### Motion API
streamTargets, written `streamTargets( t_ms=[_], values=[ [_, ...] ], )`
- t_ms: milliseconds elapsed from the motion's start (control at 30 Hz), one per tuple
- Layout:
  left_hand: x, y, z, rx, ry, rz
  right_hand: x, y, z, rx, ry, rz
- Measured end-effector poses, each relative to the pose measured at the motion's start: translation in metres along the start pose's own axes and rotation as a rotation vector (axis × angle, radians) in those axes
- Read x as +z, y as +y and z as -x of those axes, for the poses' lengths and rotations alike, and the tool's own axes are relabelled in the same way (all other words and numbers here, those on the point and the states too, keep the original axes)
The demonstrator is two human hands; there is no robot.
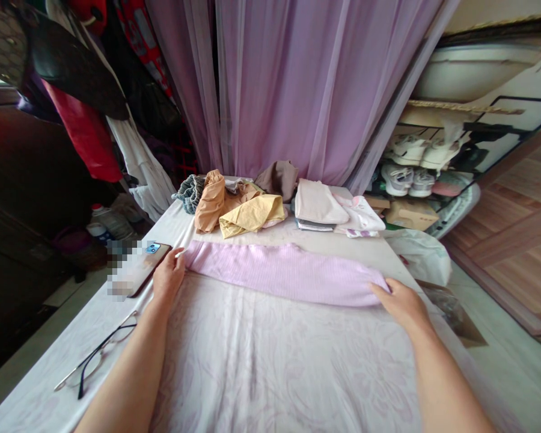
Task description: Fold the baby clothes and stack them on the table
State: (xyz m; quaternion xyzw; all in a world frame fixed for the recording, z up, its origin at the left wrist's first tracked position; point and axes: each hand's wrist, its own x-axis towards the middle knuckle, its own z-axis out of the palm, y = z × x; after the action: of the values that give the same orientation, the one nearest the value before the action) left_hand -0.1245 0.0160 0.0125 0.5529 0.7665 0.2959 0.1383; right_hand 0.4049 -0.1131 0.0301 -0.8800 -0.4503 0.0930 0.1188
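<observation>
A lilac ribbed knit garment lies flat across the bed or table in a long, narrow folded strip. My left hand is at its left end, fingers closed on the edge; a small white bit shows at the fingertips, too small to make out. At the opposite end my right hand pinches the corner between thumb and fingers. Beyond the garment is a loose heap with a yellow cloth, an orange-brown cloth and a dark brown one. To its right sits a stack of folded clothes.
A phone lies beside my left hand, and eyeglasses rest nearer on the white patterned cover. Purple curtains hang behind. Shoes fill a rack at right; bags and clothes hang at left.
</observation>
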Motion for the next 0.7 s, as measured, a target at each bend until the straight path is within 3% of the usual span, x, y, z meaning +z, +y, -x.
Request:
streamTargets(
  t_ms=[100,367,700],
  values=[
    [0.001,-0.001,0.0,0.029,-0.003,0.015,-0.002,0.001,-0.005,0.019,0.037,-0.055],
    [-0.001,-0.004,-0.004,0.071,-0.084,-0.049,0.018,0.008,-0.008,0.118,-0.031,-0.052],
    [-0.005,-0.008,-0.009,0.057,-0.19,-0.033,0.018,0.009,-0.011,0.145,-0.028,-0.063]
  ],
)
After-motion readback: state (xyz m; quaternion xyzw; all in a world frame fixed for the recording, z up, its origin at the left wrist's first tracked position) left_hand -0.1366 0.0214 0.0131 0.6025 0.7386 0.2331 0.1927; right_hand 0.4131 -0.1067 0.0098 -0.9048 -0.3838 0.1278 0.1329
